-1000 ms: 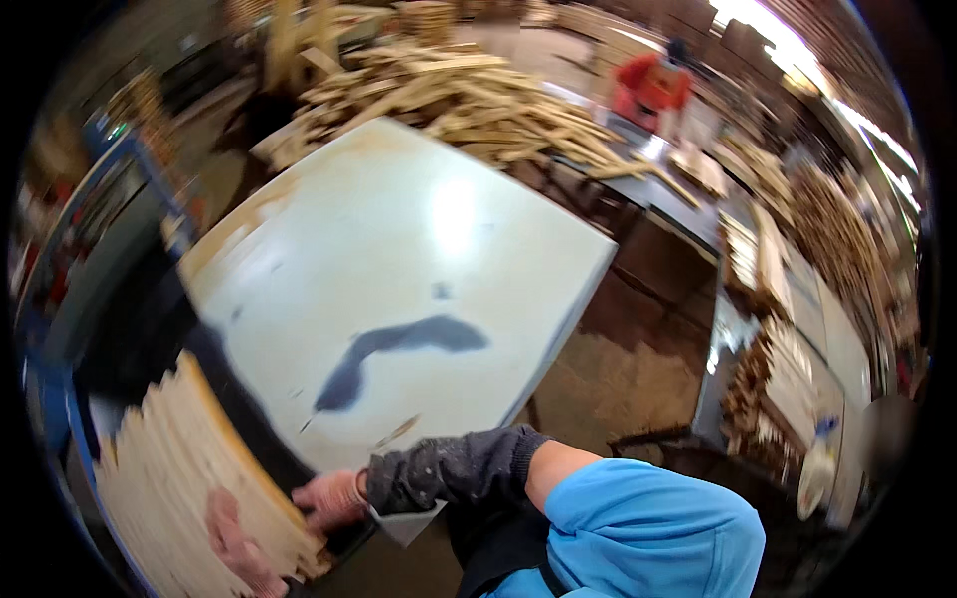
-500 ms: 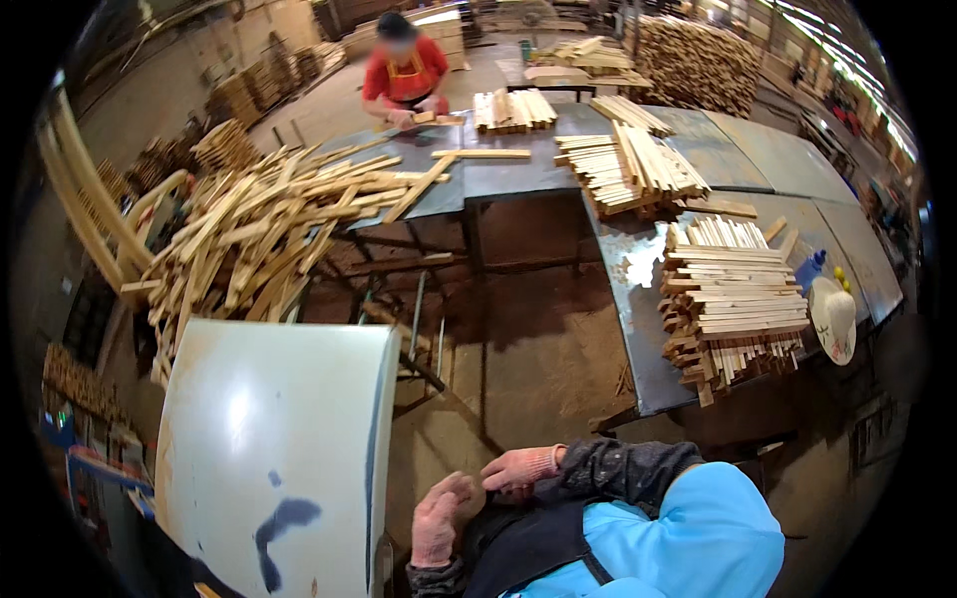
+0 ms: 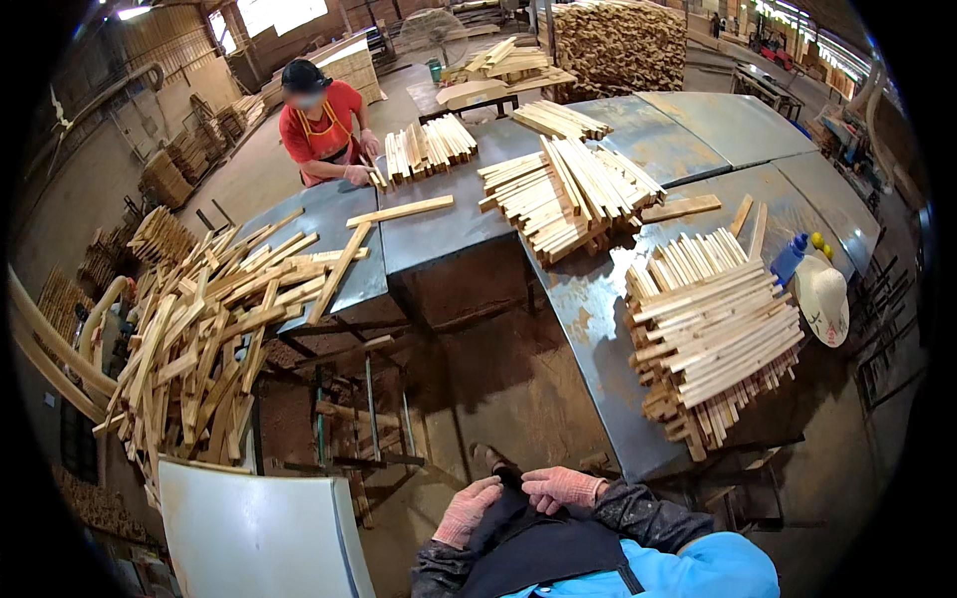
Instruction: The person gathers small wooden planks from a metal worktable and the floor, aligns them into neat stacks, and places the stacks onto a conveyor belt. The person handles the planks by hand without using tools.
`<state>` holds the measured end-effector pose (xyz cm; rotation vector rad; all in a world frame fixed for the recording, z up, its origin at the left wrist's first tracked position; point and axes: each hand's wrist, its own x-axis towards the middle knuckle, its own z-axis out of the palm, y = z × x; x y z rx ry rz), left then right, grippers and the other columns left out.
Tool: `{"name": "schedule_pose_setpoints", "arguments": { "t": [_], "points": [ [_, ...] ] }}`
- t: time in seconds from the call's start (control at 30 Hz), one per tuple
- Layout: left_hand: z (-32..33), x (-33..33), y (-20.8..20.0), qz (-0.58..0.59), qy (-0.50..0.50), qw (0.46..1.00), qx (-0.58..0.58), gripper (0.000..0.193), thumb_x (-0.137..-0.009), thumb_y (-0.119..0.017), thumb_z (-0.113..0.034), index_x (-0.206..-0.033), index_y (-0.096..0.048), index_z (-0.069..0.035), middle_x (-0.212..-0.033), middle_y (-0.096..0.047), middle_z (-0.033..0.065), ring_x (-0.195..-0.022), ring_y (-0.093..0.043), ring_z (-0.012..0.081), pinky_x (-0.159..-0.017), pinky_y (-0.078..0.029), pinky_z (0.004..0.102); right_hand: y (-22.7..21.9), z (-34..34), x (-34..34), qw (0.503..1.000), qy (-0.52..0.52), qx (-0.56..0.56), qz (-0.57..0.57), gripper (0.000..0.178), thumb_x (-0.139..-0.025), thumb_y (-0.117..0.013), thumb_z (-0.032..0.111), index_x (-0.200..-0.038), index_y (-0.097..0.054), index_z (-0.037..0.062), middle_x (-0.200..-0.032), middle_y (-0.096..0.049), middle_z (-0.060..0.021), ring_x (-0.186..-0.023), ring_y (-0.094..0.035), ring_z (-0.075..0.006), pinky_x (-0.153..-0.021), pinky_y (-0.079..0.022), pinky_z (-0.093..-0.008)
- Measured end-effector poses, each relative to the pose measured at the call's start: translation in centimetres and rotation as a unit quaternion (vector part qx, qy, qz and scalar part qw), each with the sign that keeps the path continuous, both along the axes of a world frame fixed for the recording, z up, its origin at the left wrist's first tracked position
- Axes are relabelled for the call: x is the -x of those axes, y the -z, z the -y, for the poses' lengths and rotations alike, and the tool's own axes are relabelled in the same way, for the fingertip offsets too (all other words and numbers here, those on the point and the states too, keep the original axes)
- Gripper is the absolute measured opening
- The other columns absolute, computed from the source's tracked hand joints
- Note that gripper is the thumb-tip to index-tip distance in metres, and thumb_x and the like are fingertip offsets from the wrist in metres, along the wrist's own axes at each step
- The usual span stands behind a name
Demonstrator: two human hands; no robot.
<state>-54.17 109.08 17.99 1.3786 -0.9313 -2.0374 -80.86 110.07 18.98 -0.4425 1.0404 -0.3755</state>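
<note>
Both my hands are in pale pink knit gloves, low in front of the dark apron (image 3: 543,558) I wear. My left hand (image 3: 467,513) is closed, its fingers bent inward toward the apron. A short gap away, my right hand (image 3: 561,488) is curled too, with fingertips pressed toward the dark cloth. Whatever the fingers pinch, if anything, is too small or hidden to make out. Nearest to my left hand is a pale, smooth panel (image 3: 254,528). On the metal table to my right lies a crosswise stack of wooden strips (image 3: 713,319).
Loose wooden strips (image 3: 209,349) heap at the left. More bundles (image 3: 568,194) lie on the metal tables (image 3: 439,234). Across them, a person in red (image 3: 324,125) handles strips. A blue bottle (image 3: 788,259) and pale hat (image 3: 822,294) sit at right.
My view has shifted, so the tables and strips appear farther left and the pale panel lower. My hands have moved apart a little. The person in red now has hands beside the far bundle.
</note>
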Motion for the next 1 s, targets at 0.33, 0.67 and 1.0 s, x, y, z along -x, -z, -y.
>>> {"name": "schedule_pose_setpoints", "arguments": {
  "t": [0.33, 0.67, 1.0],
  "points": [
    [27.8, 0.9, 4.7, 0.093, 0.247, 0.954, 0.141, 0.053, -0.109, -0.068, -0.037, -0.15, -0.068, -0.003, -0.145, -0.073, 0.0174, -0.131, -0.069, 0.0291, -0.114, -0.051, 0.0352, -1.6, 24.0, 0.4, 0.993, 0.115, -0.013, -0.032, 0.07, -0.112, -0.067, 0.019, -0.171, -0.036, -0.0011, -0.095, -0.06, -0.001, -0.077, -0.057, -0.0105, -0.066, -0.05, -0.0248],
    [49.4, -1.5, -0.4, 0.223, 0.202, 0.94, 0.158, 0.061, -0.106, -0.072, -0.035, -0.156, -0.063, -0.001, -0.148, -0.072, 0.0168, -0.134, -0.067, 0.0263, -0.116, -0.05, 0.0353, -4.2, 45.3, -2.5, 0.993, 0.044, 0.07, -0.087, 0.078, -0.11, -0.07, 0.03, -0.171, -0.036, -0.0037, -0.1, -0.062, -0.0022, -0.083, -0.059, -0.0117, -0.071, -0.054, -0.0282],
    [59.7, -0.4, 5.1, 0.101, 0.053, 0.993, -0.028, 0.056, -0.107, -0.071, -0.033, -0.151, -0.067, 0.002, -0.138, -0.075, 0.0106, -0.126, -0.066, 0.0181, -0.111, -0.048, 0.0286, -0.9, 67.9, -0.2, 0.986, -0.101, 0.11, -0.071, 0.079, -0.11, -0.069, 0.04, -0.172, -0.039, 0.0006, -0.109, -0.069, -0.008, -0.089, -0.065, -0.0176, -0.078, -0.058, -0.033]
  ]
}}
